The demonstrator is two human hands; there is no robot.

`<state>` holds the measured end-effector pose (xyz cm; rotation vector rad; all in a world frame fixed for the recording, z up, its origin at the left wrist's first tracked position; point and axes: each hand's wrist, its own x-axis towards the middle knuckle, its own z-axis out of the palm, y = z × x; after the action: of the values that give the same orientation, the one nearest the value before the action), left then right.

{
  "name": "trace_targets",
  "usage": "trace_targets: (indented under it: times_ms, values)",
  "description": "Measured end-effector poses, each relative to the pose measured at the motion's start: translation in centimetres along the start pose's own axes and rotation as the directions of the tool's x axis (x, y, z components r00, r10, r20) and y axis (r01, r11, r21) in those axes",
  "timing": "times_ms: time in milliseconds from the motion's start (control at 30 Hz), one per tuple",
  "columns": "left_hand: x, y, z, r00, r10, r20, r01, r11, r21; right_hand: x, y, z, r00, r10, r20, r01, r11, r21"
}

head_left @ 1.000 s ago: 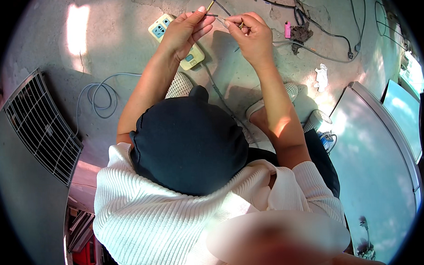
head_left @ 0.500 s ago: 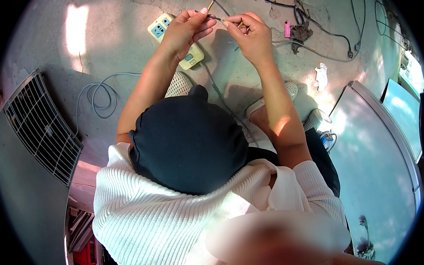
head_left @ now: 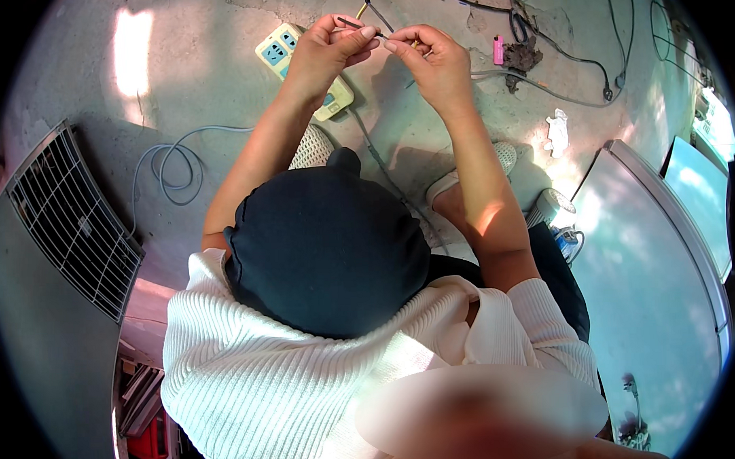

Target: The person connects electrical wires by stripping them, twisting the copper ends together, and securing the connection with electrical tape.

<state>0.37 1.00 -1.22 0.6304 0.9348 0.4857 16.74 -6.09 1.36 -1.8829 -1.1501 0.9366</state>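
Observation:
My left hand [head_left: 329,57] pinches a thin black wire [head_left: 346,21], whose short end sticks out up and to the left. My right hand [head_left: 435,65] is closed on the same wire, its thumb and forefinger close beside my left thumb; exactly what lies between those fingertips is too small to make out. Just behind my hands a branched lead with yellow and black strands [head_left: 362,9] runs to the top edge. Partly under my left hand lies a cream power strip [head_left: 274,51] with blue sockets on the concrete floor.
Black and grey cables [head_left: 522,26], a pink lighter [head_left: 498,50] and a white scrap [head_left: 556,134] lie right; a grey cord [head_left: 167,180] loops left. A grille panel [head_left: 72,219] flanks my left, pale panels [head_left: 643,244] and a cylinder [head_left: 553,203] my right. My sandalled foot [head_left: 447,194] shows below.
My left thumb has moved right and down along the wire toward my right fingertips, so more of the wire's upper-left end shows. My right hand has barely moved.

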Motion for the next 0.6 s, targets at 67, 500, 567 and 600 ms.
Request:
trace_targets:
  times_ms: [67, 500, 567, 600]
  values:
    - [0.09, -0.09, -0.17, 1.0, 0.012, 0.02, -0.012, 1.0, 0.012, 0.02, 0.07, 0.01, 1.0, -0.008, -0.004, 0.008, 1.0, 0.006]
    - [-0.14, 0.07, -0.08, 0.998, 0.042, 0.054, -0.046, 0.996, 0.074, 0.03, 0.18, -0.32, 0.999, -0.05, 0.021, 0.051, 0.998, -0.035]
    - [-0.14, 0.02, 0.0, 0.998, 0.047, 0.047, -0.05, 0.996, 0.071, 0.05, 0.08, -0.4, 0.998, -0.057, 0.026, 0.058, 0.997, -0.049]
    - [-0.14, 0.0, 0.02, 0.998, 0.049, 0.043, -0.052, 0.996, 0.07, 0.04, -0.06, -0.41, 0.998, -0.059, 0.029, 0.061, 0.997, -0.047]
